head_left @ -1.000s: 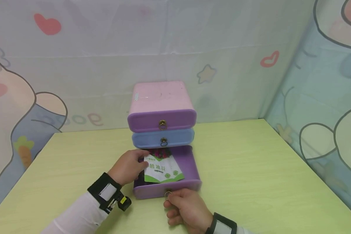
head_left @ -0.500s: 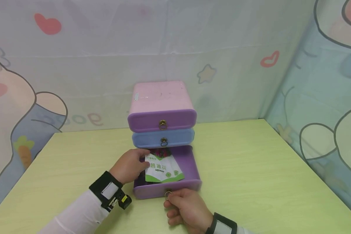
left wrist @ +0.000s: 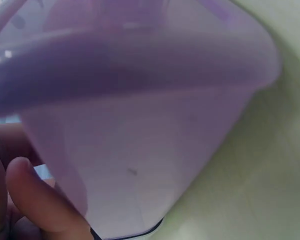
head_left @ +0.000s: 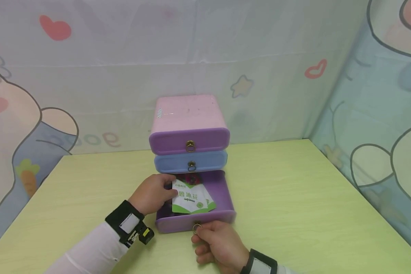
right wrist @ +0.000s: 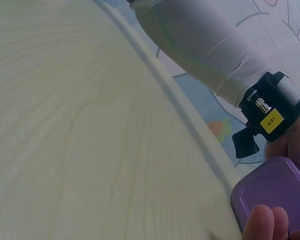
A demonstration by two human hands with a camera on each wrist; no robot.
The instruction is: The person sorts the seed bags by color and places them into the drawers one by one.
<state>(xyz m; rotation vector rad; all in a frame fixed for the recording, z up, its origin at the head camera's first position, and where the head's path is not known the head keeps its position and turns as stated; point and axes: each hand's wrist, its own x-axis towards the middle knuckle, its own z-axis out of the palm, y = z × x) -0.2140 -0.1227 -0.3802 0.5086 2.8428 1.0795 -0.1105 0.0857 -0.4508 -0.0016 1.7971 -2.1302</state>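
Note:
A purple drawer (head_left: 222,194) is pulled out at the bottom of a small drawer cabinet (head_left: 191,110). In it lie white-and-green packets (head_left: 191,196) with printed lettering, overlapping, and a dark red patch (head_left: 191,178) shows behind them. My left hand (head_left: 154,194) reaches over the drawer's left wall and pinches the top packet's left edge, thumb over its face. In the left wrist view, the thumb (left wrist: 40,195) is beside the drawer's pale wall (left wrist: 135,160). My right hand (head_left: 222,243) pinches the brass ring pull (head_left: 196,228) on the drawer front, thumb against the ring.
A blue drawer (head_left: 174,163) and a purple top drawer (head_left: 168,142), each with a ring pull, are closed above. The cabinet stands on a pale yellow-green table (head_left: 294,198), before a cartoon-printed cloth backdrop (head_left: 123,87). Each wrist wears a black strap (head_left: 125,224).
The left hand has shifted slightly right. Lettering on the top packet, earlier upside down or mirrored, now reads upright, and its left edge lies further right. The right hand and drawer look unmoved.

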